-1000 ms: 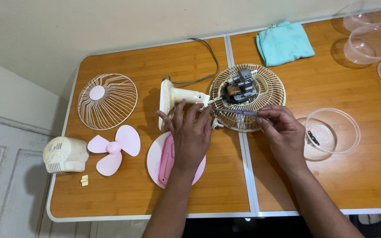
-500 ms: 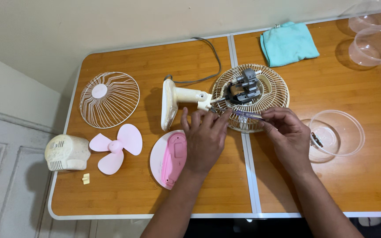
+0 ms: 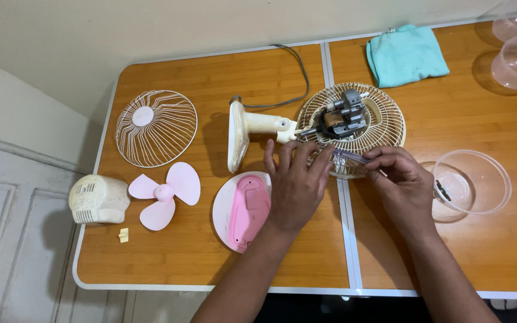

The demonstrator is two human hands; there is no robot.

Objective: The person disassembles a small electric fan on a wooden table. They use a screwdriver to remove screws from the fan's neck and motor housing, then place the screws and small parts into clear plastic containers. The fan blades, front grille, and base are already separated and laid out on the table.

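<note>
So the fan's in pieces all over the bench [image 3: 169, 263]. The rear cage [image 3: 384, 128] lies flat at the middle, far side, with the bare motor [image 3: 345, 116] sitting in it and the cream stand [image 3: 240, 140] sticking out to its left, cord [image 3: 297, 75] trailing off to the far edge.

The left hand [image 3: 297, 185] is spread out, fingers apart, tips resting on the near-left rim of the cage where the stand's neck joins it, more steadying than gripping. The right hand [image 3: 405, 185] has its fingers pinched on a thin clear-handled screwdriver [image 3: 348, 155], lying nearly flat over the near side of the cage and pointing left toward the joint.

Handling-wise, I'd guess that cage is light and springy, thin wire that bends if you lean on it, so hold it at the rim or the hub ring, not mid-spoke. The motor is probably the only real weight, and it makes the whole thing lopsided. The stand's neck looks like the solid place to grab. The screwdriver is skinny and likely slick, so it wants a firm pinch.

Elsewhere: front grille [image 3: 157, 127], pink blade [image 3: 166, 194], motor cover [image 3: 98, 199] and a pink base [image 3: 243, 212] on the left; a clear bowl [image 3: 480, 179] with small parts on the right, and a teal cloth [image 3: 407, 54] at the far side.
</note>
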